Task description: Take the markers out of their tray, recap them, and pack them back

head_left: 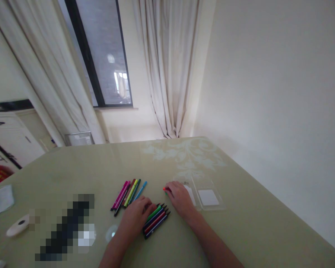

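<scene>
My left hand [136,214] lies with bent fingers against the upper left of a row of capped markers [158,222], in green, dark red and dark blue. It covers part of that row. To its upper left, a second group of markers [127,195] in pink, black, red, yellow-green and dark green lies side by side, with a light blue marker [141,191] slanting near them. My right hand [180,197] is closed, with a small orange-red marker end [164,189] and a bit of green showing at its fingertips. Beneath and beside it is an open clear plastic case [223,206].
A white insert [208,197] lies in the case. On the left of the greenish table [80,167] are a blurred-out dark object [65,230], a white oval item [18,226] and a pale packet [0,200]. A round clear piece [111,233] is by my left forearm. A wall borders the right.
</scene>
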Demonstrator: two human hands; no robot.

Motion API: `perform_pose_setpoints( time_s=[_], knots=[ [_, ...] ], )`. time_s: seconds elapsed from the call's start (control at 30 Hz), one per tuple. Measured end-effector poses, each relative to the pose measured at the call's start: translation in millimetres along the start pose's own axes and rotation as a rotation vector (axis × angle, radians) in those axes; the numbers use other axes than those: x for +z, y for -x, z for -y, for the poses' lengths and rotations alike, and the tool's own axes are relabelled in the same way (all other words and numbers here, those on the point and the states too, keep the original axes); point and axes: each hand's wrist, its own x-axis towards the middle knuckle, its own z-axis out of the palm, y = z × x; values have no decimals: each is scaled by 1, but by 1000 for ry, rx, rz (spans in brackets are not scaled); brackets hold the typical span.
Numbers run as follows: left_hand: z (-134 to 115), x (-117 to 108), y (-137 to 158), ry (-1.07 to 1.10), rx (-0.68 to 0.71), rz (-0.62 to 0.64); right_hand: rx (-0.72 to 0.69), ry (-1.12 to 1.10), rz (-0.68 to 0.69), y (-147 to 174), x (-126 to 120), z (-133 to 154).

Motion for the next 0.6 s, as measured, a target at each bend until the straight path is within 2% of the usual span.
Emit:
perform_pose_setpoints(
  time_s=[0.07, 0.2, 0.27, 0.43, 0.6],
  knots=[
    [5, 1, -3, -8, -6, -63, 11, 25, 9, -7, -1, 3],
    [21, 2, -7, -78, -75, -307, 53, 72, 57, -16, -5, 8],
    [28, 3, -7, -125, -105, -382, 56, 91, 88, -13, -6, 9],
    [32, 6, -8, -215, -165, -402, 85, 136, 143, 4, -7, 4],
    [31, 6, -10, -253, -185, -359, 60, 188, 85, 5, -7, 1]
  ],
)
